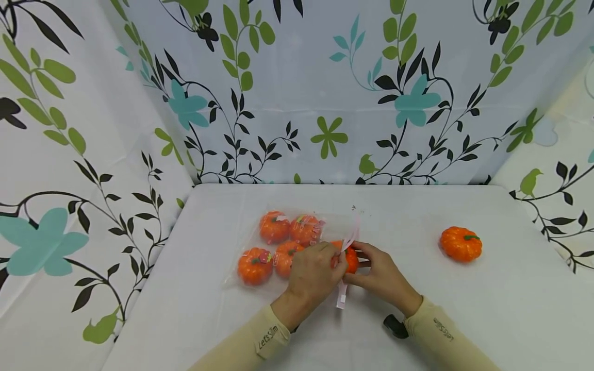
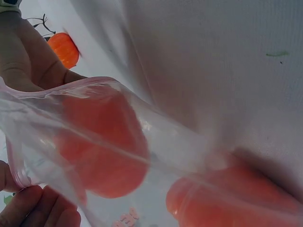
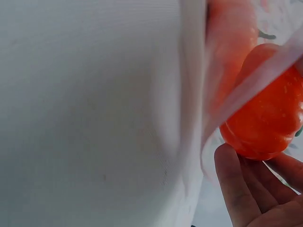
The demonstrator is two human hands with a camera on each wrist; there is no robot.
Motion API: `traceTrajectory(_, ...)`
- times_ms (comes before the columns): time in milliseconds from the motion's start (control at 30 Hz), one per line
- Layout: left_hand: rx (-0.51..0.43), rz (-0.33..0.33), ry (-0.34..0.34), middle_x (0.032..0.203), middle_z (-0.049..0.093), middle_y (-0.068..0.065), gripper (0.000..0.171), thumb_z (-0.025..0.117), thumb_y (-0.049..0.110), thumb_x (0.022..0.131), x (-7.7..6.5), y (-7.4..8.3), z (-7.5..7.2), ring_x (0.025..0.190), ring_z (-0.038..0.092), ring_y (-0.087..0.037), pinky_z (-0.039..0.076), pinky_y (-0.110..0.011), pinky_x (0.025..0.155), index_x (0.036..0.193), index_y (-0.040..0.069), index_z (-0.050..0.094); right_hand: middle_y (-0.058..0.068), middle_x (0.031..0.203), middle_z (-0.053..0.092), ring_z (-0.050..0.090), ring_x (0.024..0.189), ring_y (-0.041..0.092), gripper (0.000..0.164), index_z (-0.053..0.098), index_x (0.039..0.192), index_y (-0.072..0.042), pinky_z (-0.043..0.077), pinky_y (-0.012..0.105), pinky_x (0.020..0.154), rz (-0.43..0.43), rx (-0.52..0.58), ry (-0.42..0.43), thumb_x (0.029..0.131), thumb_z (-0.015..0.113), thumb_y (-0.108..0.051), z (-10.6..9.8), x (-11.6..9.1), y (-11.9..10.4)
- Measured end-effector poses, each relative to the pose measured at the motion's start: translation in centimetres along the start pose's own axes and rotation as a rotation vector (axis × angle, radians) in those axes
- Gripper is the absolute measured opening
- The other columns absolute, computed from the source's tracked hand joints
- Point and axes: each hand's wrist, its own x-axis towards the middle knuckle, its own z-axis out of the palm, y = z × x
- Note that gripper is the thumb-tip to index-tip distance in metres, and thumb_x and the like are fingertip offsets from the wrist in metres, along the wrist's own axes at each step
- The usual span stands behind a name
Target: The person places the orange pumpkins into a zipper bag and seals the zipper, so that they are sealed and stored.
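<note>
A clear plastic zip bag (image 1: 242, 234) with a pink strip along its mouth lies on the table, several small orange pumpkins (image 1: 255, 266) inside it. My left hand (image 1: 315, 270) pinches the rim of the bag's mouth; its fingers (image 2: 28, 208) show at the lower left of the left wrist view. At that mouth my right hand (image 1: 382, 273) holds another orange pumpkin (image 3: 267, 113), thumb and fingers against its near end. The pink strip (image 3: 255, 85) crosses in front of this pumpkin, which is partly inside the bag. In the head view the left hand hides part of it.
One more orange pumpkin (image 1: 461, 244) with a green stem sits apart on the right side of the white table (image 1: 185, 319). A small black object (image 1: 396, 326) is by the right wrist. Leaf-patterned cloth (image 1: 297, 93) hangs behind the table.
</note>
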Motion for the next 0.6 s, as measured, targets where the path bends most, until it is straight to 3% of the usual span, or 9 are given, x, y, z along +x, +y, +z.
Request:
traceTrajectory(167, 0.002, 0.006, 0.015, 0.063, 0.062, 0.003, 0.013, 0.078, 0.011, 0.080, -0.2, -0.1, 0.1, 0.050, 0.054, -0.009, 0.046, -0.018, 0.047, 0.071, 0.011, 0.068, 0.004, 0.129, 0.063, 0.063, 0.113, 0.025, 0.061, 0.059, 0.134, -0.011, 0.054, 0.040, 0.093, -0.066, -0.009, -0.011, 0.079, 0.084, -0.012, 1.0, 0.8, 0.2)
traceTrajectory(300, 0.006, 0.013, 0.031, 0.065, 0.063, 0.003, 0.011, 0.078, 0.012, 0.080, -0.3, -0.1, 0.2, 0.051, 0.056, -0.008, 0.047, -0.020, 0.047, 0.072, 0.011, 0.069, 0.009, 0.129, 0.064, 0.063, 0.117, 0.028, 0.059, 0.059, 0.132, -0.005, 0.054, 0.040, 0.092, -0.155, -0.010, -0.022, 0.076, 0.075, 0.003, 1.8, 1.5, 0.5)
traceTrajectory(500, 0.008, 0.010, 0.034, 0.070, 0.068, 0.002, 0.009, 0.079, 0.013, 0.079, -0.4, -0.1, 0.2, 0.055, 0.061, -0.010, 0.051, -0.022, 0.050, 0.075, 0.010, 0.072, 0.008, 0.134, 0.063, 0.063, 0.118, 0.025, 0.065, 0.054, 0.144, -0.004, 0.054, 0.040, 0.093, -0.131, -0.024, -0.038, 0.082, 0.075, 0.000, 2.8, 2.4, 0.4)
traceTrajectory(600, 0.004, 0.013, 0.036, 0.071, 0.068, 0.002, 0.010, 0.079, 0.013, 0.080, -0.4, -0.1, 0.2, 0.056, 0.062, -0.010, 0.051, -0.022, 0.051, 0.074, 0.010, 0.071, 0.007, 0.126, 0.066, 0.065, 0.109, 0.022, 0.058, 0.059, 0.138, -0.004, 0.055, 0.038, 0.090, -0.124, -0.058, -0.038, 0.082, 0.073, 0.001, 3.0, 2.6, 0.2)
